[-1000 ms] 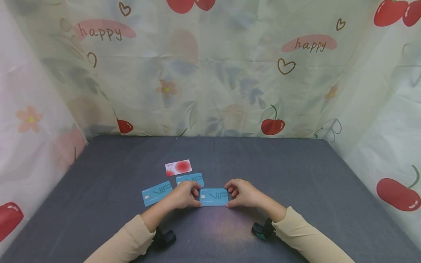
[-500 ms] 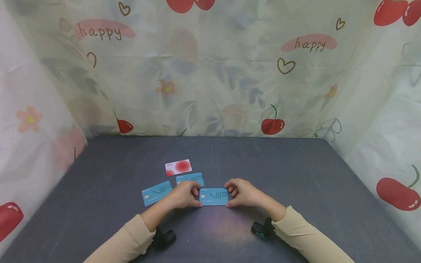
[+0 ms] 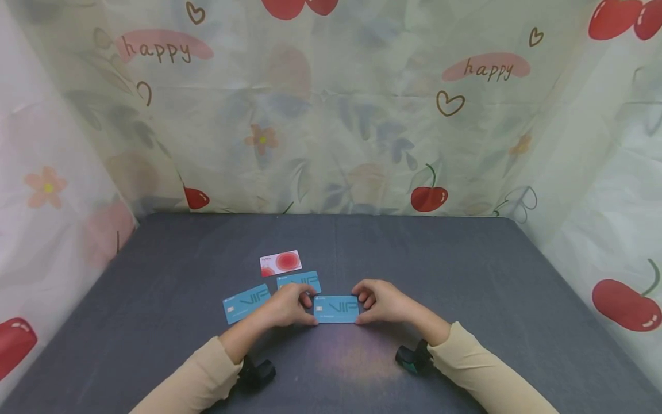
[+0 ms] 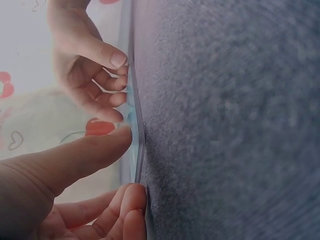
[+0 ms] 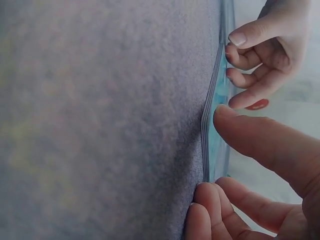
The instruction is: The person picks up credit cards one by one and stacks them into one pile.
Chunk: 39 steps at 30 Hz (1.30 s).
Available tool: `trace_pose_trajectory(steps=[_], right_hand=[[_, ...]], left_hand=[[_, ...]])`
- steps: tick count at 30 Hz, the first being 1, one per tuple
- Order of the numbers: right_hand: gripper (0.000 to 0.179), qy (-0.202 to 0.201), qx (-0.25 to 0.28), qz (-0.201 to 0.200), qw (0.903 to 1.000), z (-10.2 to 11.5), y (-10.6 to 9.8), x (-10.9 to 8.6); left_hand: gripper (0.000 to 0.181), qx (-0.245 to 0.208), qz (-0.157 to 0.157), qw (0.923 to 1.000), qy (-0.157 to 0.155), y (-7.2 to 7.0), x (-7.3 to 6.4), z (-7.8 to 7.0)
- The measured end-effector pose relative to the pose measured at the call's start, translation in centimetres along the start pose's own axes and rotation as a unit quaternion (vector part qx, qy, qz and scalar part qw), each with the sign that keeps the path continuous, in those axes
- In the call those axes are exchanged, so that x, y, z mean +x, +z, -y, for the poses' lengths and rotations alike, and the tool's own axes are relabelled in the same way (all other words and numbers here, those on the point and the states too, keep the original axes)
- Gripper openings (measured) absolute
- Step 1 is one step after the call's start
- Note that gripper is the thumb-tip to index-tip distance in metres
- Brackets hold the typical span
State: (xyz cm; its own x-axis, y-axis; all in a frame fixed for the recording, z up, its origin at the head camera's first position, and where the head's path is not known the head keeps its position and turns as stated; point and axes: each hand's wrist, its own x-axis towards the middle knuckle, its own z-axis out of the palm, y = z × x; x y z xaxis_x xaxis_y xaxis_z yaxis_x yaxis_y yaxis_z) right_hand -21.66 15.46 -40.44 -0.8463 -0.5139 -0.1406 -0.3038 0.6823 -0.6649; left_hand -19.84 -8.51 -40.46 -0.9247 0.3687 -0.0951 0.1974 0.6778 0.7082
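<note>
A small stack of blue VIP cards [image 3: 336, 310] lies flat on the dark tabletop, the top card showing a chip. Several layered edges [image 5: 206, 135] show in the right wrist view. My left hand [image 3: 287, 305] holds the stack's left end, thumb at the near corner and index finger at the far one. At the right end my right hand [image 3: 387, 303] grips it the same way, its other fingers curled. Left of the stack lies a tilted blue card [image 3: 244, 305], partly behind my left hand. Another blue card [image 3: 296, 280] sits just beyond that hand.
Behind the blue cards lies a pink-and-white card [image 3: 281, 263] with red circles. The dark grey tabletop [image 3: 439, 264] spreads around them. A printed curtain [image 3: 331, 144] hangs along the back and both sides.
</note>
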Motion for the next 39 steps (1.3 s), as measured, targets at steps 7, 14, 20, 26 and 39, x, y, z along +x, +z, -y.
trace_pose_trajectory(steps=[7, 14, 20, 26, 39], right_hand=[[0.043, -0.016, 0.008, 0.007, 0.9998, -0.2, -0.3, 0.2], [0.041, -0.016, 0.007, -0.001, 0.9998, 0.1, -0.7, 0.7], [0.041, -0.028, 0.011, -0.011, 0.9995, 0.6, -1.1, 1.3], [0.042, -0.047, 0.009, -0.011, 0.9988, 0.9, -1.5, 2.2], [0.041, -0.059, 0.014, -0.015, 0.9981, 1.6, -1.9, 4.5]], left_hand=[[0.056, -0.009, 0.001, 0.9999, 0.004, -0.8, -0.1, 0.2], [0.057, -0.023, 0.000, 0.9997, 0.005, -1.8, -0.2, 0.7], [0.055, -0.033, -0.011, 0.9994, 0.005, -2.9, -0.2, 1.2], [0.055, -0.036, -0.022, 0.9991, -0.008, -3.8, -0.1, 1.9], [0.056, -0.041, -0.049, 0.9965, -0.054, -5.2, 0.0, 3.7]])
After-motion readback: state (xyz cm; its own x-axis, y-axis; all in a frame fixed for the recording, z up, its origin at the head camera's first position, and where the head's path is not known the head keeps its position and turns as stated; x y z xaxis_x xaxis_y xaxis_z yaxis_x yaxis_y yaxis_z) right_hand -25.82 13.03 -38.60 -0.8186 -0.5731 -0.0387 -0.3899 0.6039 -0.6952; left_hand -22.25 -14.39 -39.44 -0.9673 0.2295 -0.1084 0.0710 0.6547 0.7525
